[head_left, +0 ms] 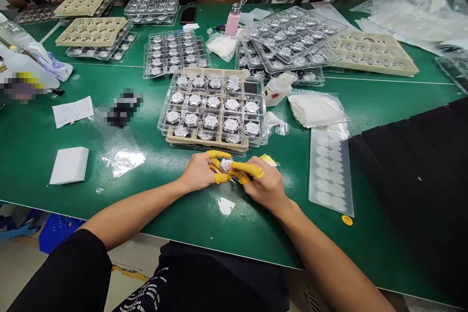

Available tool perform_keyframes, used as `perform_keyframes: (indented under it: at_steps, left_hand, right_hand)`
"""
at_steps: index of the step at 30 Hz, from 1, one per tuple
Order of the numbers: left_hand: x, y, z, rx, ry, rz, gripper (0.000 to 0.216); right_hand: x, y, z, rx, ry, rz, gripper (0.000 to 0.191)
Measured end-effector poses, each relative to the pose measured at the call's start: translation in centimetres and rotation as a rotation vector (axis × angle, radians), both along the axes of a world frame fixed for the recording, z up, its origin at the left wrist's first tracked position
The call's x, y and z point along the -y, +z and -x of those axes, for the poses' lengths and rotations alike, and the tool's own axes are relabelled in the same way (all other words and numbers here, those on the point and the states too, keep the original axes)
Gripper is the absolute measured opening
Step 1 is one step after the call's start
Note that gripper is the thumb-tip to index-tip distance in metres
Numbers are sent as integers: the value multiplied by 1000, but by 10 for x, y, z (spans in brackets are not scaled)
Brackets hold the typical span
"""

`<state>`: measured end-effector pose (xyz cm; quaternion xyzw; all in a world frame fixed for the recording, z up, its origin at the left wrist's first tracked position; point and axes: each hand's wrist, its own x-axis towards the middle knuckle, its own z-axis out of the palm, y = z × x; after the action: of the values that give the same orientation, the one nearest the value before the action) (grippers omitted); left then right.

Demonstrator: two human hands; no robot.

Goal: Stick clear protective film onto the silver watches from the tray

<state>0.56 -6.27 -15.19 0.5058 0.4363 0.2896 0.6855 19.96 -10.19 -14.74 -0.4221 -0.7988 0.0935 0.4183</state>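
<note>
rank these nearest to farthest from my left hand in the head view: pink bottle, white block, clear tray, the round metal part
1. round metal part, pinched by left hand and right hand.
2. clear tray, just ahead.
3. white block, off to the left.
4. pink bottle, far across the table.

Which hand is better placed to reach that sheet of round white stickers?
Probably the right hand: the sticker sheet lies on its side, the left hand farther off. Both pinch the round metal piece.

Bright overhead light glares off the green table (29,141) and plastic trays (215,107); edges bend, some patches pixelated.
</note>
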Motion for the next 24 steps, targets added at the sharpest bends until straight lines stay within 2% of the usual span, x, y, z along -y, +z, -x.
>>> perform_keyframes:
  at_steps: [4,13,17,20,24]
  left_hand:
    - [0,0,1,-22,-10,-27,62]
    - [1,-2,1,-27,-5,-45,64]
    - [-1,1,1,37,-16,3,67]
    - [-1,5,1,107,-19,69,70]
    - [-1,9,0,155,-30,107,74]
  right_hand:
    - [2,-8,4,6,-18,-38,34]
    - [3,-25,7,70,-105,55,31]
    - [2,-21,8,-99,-51,18,28]
    - [4,-19,11,-234,-85,10,26]
    - [7,-17,13,-396,-96,143,26]
